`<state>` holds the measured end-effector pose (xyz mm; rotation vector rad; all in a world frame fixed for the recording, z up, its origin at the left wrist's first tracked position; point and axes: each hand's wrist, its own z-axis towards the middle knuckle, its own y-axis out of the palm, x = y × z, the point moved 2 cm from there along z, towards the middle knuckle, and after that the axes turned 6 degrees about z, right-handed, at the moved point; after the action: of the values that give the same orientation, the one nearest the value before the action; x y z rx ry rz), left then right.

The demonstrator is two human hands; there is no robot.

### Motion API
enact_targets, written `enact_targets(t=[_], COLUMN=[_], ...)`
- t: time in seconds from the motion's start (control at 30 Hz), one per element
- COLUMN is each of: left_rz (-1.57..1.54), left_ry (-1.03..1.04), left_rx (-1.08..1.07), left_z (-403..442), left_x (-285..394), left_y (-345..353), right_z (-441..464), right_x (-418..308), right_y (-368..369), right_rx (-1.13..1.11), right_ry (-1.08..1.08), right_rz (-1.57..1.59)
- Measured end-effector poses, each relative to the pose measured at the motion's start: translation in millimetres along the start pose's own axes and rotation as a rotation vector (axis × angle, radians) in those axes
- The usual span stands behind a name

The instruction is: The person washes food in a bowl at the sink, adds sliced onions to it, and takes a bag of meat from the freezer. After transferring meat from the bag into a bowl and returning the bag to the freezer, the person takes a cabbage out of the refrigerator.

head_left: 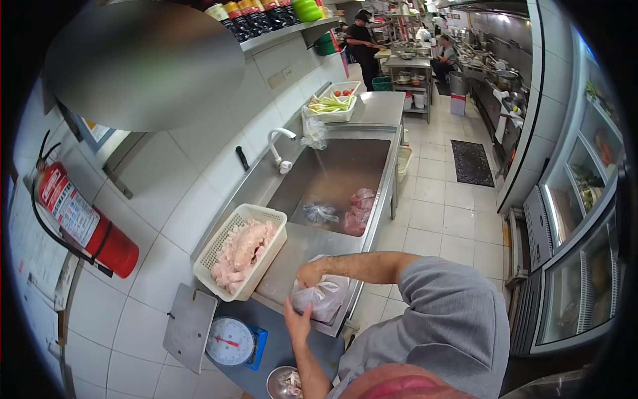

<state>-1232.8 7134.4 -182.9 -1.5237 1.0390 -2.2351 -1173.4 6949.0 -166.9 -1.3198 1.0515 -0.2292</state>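
A cloudy plastic bag [330, 300] with pale contents sits on the metal counter beside the sink. My right hand [310, 273] is closed at the bag's gathered top, its fingertips partly hidden. Below it, my left hand [298, 320] grips the near side of the bag. Just beyond the hands stands a cream plastic basket [274, 254] heaped with raw pale meat [244, 253], which looks like chicken. A dial scale [230, 341] with a blue body and a metal bowl [272, 384] with pale scraps are near my left forearm.
The steel sink [282, 183] holds murky water and bagged red meat [359, 211], under a white faucet [282, 143]. Green vegetables [330, 104] sit in a basket beyond. A fire extinguisher [86, 219] hangs on the left wall; a glass-door fridge [577, 279] stands right. Two people work far back.
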Motion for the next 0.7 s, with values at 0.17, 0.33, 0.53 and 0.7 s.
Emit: enact_targets(t=[0.17, 0.33, 0.53, 0.7], left_rz=[0.105, -0.128, -0.294, -0.241], left_ry=[-0.007, -0.167, -0.248, -0.255], left_rx=[-0.077, -0.114, -0.133, -0.011], left_z=[23.1, 21.7, 29.7, 28.7], left_x=[2.1, -3.1, -33.1, -18.4], left_y=[32.1, 24.2, 36.8, 29.6], right_z=[-11.5, -9.5, 20.0, 35.2], right_x=[-0.5, -16.9, -4.1, 2.2], right_y=[3.1, -3.2, 8.9, 13.7], right_rx=[-0.017, 0.191, 0.141, 0.136], right_ry=[0.291, 0.084, 0.158, 0.194], right_rz=[-0.129, 0.014, -0.008, -0.027])
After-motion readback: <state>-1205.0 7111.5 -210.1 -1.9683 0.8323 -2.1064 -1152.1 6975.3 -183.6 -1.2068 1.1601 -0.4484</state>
